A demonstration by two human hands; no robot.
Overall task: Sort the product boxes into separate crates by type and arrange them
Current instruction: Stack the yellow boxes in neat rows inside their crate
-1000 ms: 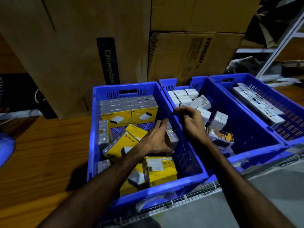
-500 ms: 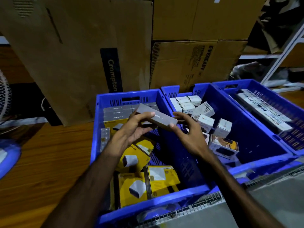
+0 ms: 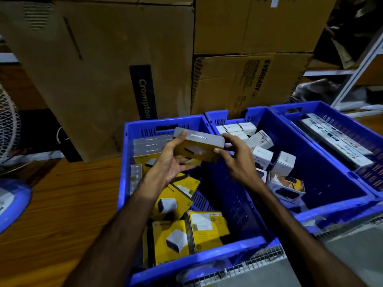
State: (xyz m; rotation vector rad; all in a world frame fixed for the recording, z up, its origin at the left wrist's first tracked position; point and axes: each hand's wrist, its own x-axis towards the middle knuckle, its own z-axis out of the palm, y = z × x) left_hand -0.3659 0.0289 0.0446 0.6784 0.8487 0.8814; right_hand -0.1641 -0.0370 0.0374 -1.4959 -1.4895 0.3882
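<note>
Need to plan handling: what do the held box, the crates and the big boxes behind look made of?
Held box: printed paperboard, likely smooth, with crisp folded edges and a grey top. Blue crates: moulded plastic, judging by slotted walls and a slight sheen. Big boxes behind: brown corrugated cardboard, matte, creased. Both hands hold the box.

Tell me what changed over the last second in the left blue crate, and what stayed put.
Both hands rose out of the left blue plastic crate carrying a yellow cardboard product box with a grey top. The left hand now cradles it from below and the right hand pinches its right end; it has been turned so its yellow face shows. The standing row of matching yellow-and-grey boxes and the small white boxes in the middle crate stayed.
</note>
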